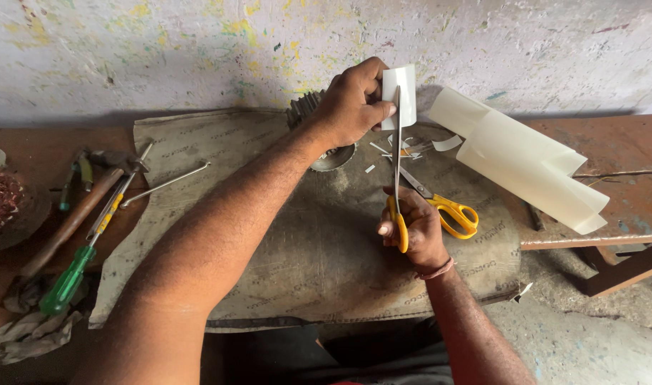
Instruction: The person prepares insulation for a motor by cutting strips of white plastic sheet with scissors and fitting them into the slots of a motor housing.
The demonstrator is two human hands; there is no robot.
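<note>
Nearest the camera, the right hand (413, 227) is closed through the yellow handles of a pair of scissors (398, 171), the blades standing nearly upright and rising to the lower edge of a small white sheet piece (401, 96). A second pair of yellow-handled scissors (447, 208) lies flat on the mat just right of that hand, almost touching it. Farther out, the left hand (351, 103) pinches the white piece by its left edge, thumb in front, holding it above the worn grey mat (297, 249). The mat's near edge hangs over the bench front; bare mat lies open between the two forearms. Thin white offcuts (404, 148) are scattered under the raised piece. To the right, a loosely curled roll of white sheet (525, 160) rests across the mat's right edge and the brown bench (618, 178). Far left, a green-handled screwdriver (73, 274), other hand tools and a copper winding (1, 199) crowd the bench. A toothed metal part (304, 107) sits behind the left wrist, against the wall.
</note>
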